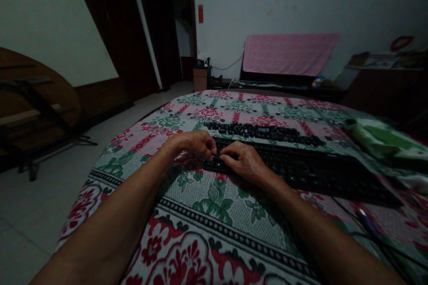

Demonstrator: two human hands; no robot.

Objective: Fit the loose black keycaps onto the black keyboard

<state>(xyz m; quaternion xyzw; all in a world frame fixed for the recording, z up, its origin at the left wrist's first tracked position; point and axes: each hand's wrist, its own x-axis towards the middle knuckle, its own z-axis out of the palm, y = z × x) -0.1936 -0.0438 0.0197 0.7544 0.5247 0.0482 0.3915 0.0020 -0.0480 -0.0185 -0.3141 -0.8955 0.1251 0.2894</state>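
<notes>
A long black keyboard (287, 162) lies on the patterned tablecloth, its left end under my hands. Several keys show at the near left corner; the middle and right parts are too dark to make out well. My left hand (199, 143) is at the keyboard's left edge, fingers curled down and closed. Facing it, my right hand (243, 160) rests over the left part of the keyboard, thumb and forefinger brought together. Anything small between the fingertips of either hand is hidden. Behind the keyboard stretches a row of loose black keycaps (264, 132).
A floral tablecloth (207, 205) covers the table. At the right lie a green and white packet (384, 140), blurred, and a dark cable (347, 211) near a slim purplish object (368, 222). A folded round tabletop (36, 93) leans at the left wall. A pink cloth (289, 53) hangs at the back.
</notes>
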